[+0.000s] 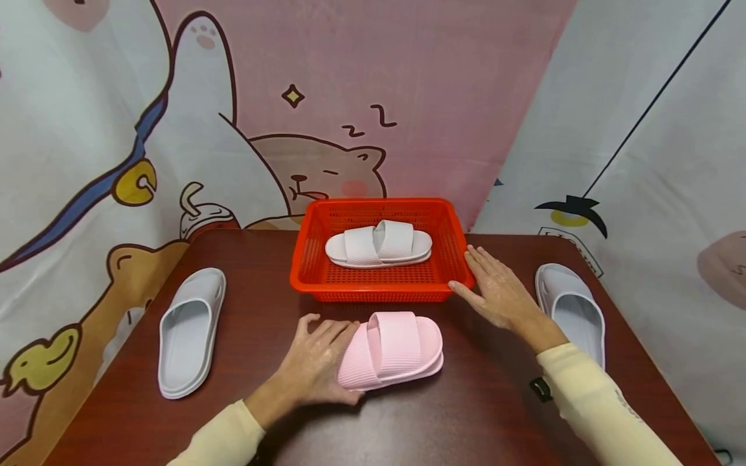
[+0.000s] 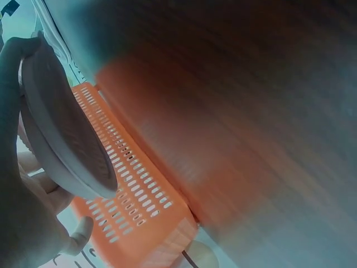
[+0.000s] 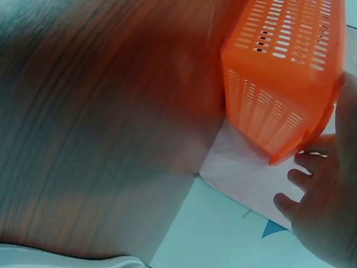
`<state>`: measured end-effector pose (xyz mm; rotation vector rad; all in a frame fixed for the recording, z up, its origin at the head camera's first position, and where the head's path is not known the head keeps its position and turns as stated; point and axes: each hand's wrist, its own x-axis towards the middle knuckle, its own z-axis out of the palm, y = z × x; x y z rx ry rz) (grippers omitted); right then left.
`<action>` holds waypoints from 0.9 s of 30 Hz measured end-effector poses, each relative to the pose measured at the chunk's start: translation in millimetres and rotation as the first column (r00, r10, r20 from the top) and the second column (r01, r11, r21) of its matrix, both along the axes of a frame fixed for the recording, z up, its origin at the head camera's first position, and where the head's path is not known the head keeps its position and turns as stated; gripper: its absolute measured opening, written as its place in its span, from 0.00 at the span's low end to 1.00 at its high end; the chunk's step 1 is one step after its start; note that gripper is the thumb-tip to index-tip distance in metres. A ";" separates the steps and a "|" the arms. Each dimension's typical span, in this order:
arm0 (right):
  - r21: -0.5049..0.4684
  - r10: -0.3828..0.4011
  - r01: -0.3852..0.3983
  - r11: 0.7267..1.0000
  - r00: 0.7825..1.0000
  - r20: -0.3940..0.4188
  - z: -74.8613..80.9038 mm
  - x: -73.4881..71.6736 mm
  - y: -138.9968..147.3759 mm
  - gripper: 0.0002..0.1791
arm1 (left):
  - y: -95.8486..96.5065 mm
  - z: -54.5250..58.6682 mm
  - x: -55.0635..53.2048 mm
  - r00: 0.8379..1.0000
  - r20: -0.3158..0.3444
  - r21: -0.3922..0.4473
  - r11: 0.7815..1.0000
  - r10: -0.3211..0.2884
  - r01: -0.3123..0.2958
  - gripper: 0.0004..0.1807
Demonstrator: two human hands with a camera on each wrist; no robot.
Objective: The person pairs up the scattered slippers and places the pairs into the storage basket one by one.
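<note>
My left hand (image 1: 317, 366) grips a pair of pink slippers (image 1: 402, 346) by their left end, thumb on the near side and fingers on the far side. The pair lies one against the other, in front of a red perforated plastic basket (image 1: 381, 287). Seen from the left wrist, the soles of the pink slippers (image 2: 67, 123) appear raised off the table. White slippers (image 1: 397, 241) lie inside the basket. With fingers extended, my right hand (image 1: 498, 288) touches the basket's right rim, its thumb by the front corner.
A single pale grey slipper (image 1: 189, 333) lies at the table's left side. Another grey slipper (image 1: 574, 310) sits at the right, partly behind my right forearm. A small dark object (image 1: 541, 389) is beside the right sleeve. A cartoon-printed curtain (image 1: 373, 84) hangs behind the brown table (image 1: 454, 421).
</note>
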<state>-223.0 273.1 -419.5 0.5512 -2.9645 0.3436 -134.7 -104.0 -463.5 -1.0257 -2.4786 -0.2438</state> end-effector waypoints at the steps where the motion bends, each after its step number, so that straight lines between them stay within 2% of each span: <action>1: 0.005 0.003 -0.003 1.000 1.000 -0.004 -0.3 0.2 0.9 0.49 | -0.5 1.1 0.5 1.000 0.002 0.002 1.000 0.002 -0.002 0.61; 10: -0.003 0.012 -0.012 1.000 1.000 -0.014 -1.3 1.4 5.2 0.48 | -3.5 14.3 -0.1 0.999 -0.032 0.063 0.997 -0.031 0.033 0.60; 16: -0.018 0.014 -0.015 1.000 1.000 -0.020 0.1 0.4 5.0 0.48 | -5.4 28.1 -2.2 0.996 -0.070 0.065 0.996 -0.056 0.060 0.57; 19: -0.023 0.010 -0.010 1.000 1.000 -0.006 0.6 0.2 4.7 0.49 | -7.0 37.2 -6.1 0.993 -0.101 0.058 0.996 -0.056 0.062 0.57; 27: -0.050 0.017 -0.018 0.999 1.000 -0.020 -2.8 -0.8 1.6 0.47 | -12.7 56.8 -21.9 0.995 -0.099 0.072 0.997 -0.017 0.025 0.54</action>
